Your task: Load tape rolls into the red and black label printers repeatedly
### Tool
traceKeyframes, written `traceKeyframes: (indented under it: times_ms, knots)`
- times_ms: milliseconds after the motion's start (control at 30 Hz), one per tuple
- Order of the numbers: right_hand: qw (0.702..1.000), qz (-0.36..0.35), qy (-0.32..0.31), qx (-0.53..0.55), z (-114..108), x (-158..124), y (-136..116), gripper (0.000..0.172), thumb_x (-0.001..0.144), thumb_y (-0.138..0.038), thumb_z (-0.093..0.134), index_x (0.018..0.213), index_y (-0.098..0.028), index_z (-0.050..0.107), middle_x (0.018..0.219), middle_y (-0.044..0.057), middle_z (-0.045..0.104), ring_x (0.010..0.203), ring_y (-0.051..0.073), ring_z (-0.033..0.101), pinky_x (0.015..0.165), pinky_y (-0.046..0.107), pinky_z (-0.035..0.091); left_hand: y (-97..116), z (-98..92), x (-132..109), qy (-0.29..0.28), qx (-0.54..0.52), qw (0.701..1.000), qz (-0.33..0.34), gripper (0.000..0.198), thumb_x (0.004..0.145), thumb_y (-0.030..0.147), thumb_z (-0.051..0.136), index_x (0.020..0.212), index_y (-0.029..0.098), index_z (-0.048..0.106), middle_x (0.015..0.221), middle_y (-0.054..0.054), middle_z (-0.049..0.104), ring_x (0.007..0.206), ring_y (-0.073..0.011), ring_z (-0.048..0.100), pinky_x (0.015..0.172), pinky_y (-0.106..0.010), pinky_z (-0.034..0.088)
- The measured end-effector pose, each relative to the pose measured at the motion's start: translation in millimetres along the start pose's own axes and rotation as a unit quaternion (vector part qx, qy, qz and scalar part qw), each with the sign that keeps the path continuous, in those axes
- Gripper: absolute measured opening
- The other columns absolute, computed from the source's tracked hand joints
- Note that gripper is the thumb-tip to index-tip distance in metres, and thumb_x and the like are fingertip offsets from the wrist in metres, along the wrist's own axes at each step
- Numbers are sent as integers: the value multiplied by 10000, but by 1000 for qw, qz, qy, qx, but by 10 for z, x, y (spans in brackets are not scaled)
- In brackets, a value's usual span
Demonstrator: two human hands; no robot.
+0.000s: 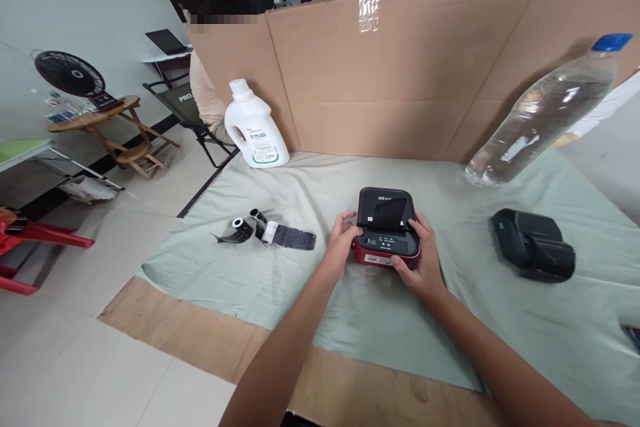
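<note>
Both my hands hold a small label printer (387,240) with a black top and red sides, on or just above the green cloth. My left hand (343,243) grips its left side, thumb on the top edge. My right hand (420,257) wraps the right side, with the thumb at the front right corner. A dark glossy flap or strip shows on the printer's top. To the left lie a roll of black ribbon (242,231) and a second roll with a black strip (295,237) trailing from it. A black device (533,245) sits to the right.
A white detergent bottle (259,130) stands at the back left. A large clear bottle (545,120) with a blue cap stands at the back right, before a cardboard wall (390,87). The wooden table edge (200,330) shows in front. Another person sits behind the cardboard.
</note>
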State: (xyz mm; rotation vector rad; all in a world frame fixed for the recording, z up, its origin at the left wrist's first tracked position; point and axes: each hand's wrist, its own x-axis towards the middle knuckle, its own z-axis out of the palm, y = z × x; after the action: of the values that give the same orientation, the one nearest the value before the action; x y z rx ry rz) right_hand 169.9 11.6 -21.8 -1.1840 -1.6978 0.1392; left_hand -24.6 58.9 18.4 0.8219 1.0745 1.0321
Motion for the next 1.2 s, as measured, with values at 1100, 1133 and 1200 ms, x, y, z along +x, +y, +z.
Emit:
traceKeyframes:
  times_ms: [1100, 1133, 1200]
  knots:
    - [953, 186, -215, 100, -375, 1135, -189, 481, 989, -538, 428, 967, -203, 772, 814, 76, 751, 824, 257, 679, 822, 405, 553, -368, -92, -6, -21, -85, 990, 108, 479, 797, 565, 753, 1104, 212, 652, 778, 22, 511, 705, -125, 492, 649, -238, 412]
    - [944, 190, -251, 102, -362, 1199, -205, 457, 975, -527, 451, 979, -199, 768, 811, 73, 756, 756, 243, 669, 743, 381, 554, -368, -92, -1, -22, -86, 990, 111, 473, 797, 556, 755, 1103, 210, 653, 763, 28, 490, 693, -120, 474, 647, -237, 405]
    - [927, 167, -330, 64, -296, 1317, -203, 384, 932, -481, 508, 1005, -207, 767, 865, 69, 769, 694, 228, 652, 658, 360, 540, -369, -91, 12, -23, -87, 989, 117, 460, 800, 540, 755, 1101, 207, 657, 744, 37, 458, 682, -117, 454, 650, -237, 399]
